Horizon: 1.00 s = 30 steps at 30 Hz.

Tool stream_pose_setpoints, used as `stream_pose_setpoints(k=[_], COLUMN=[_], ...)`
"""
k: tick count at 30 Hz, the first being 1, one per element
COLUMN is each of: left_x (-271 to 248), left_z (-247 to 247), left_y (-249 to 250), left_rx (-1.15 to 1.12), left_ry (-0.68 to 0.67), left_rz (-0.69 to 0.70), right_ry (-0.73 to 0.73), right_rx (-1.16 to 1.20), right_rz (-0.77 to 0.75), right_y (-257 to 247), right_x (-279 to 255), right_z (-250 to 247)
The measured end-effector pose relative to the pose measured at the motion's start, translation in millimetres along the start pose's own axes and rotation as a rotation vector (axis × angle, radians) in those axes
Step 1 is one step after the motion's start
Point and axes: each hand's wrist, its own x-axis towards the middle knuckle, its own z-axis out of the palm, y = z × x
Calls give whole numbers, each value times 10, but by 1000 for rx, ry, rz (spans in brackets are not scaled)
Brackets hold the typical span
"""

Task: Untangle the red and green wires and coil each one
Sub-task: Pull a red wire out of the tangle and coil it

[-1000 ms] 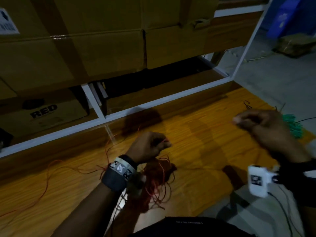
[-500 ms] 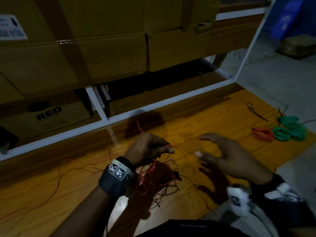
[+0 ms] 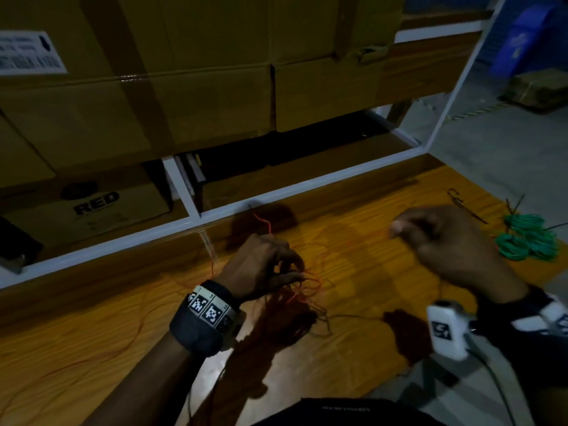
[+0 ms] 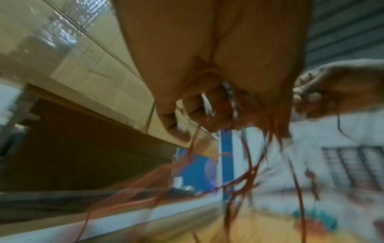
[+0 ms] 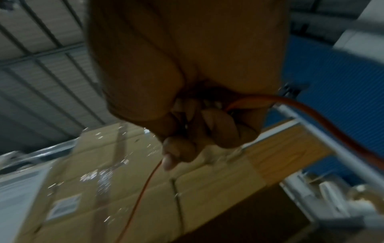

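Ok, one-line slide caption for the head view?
Left hand grips the red wire tangle, right hand pinches one red strand; green coils lie aside.

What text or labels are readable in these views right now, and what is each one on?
"RED": printed in black on the cardboard box on the lower shelf; the smaller lines beneath it are too blurred to read.
White shipping label on the upper left carton: printed lines, unreadable.
Left wrist band: square black-and-white code markers, no words.
White device at the right wrist: a dark mark, illegible.
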Motion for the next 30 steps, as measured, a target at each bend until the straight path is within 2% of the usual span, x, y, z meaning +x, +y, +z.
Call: stream_pose_setpoints(k=[3,6,8,10,11,14,16,19,21,24,26,28,30], left_x=[-254,-310,-173,57,199,525,540,300,115,4,4,47,135], left_z=[62,58,10,-2,8,179,302,293,160,-89,-212,-256,-215], left_y=[-293,-331,-150,119,278,689,712,355,91,-116,-125,-14,143], left_rx=[39,100,-40,-375,-532,-809,-933,-914,-845,-653,-507,-455,-476], left_ry=[-109,-171,-24,181,211,88,57,133,189,248,269,220,125], left_rz=[-163,-344,-360,-336,-312,-255,-246,-305,-326,-379,-363,-309,-260], right_ry=[250,219,136,78,52,28,107,271,305,191,-15,-191,-243], right_rx=[74,134,124,164,186,212,207,171,166,92,6,-145,-164], right_rz=[88,97,103,104,101,62,54,110,173,274,296,262,169], right_y=[235,247,118,-7,-58,-159,-135,112,258,366,307,185,-12], right_x=[27,16,27,54,72,138,170,116,5,-155,-217,-213,-133], right_z=[-452,-490,-297,-85,5,102,-30,-424,-572,-407,-175,63,296])
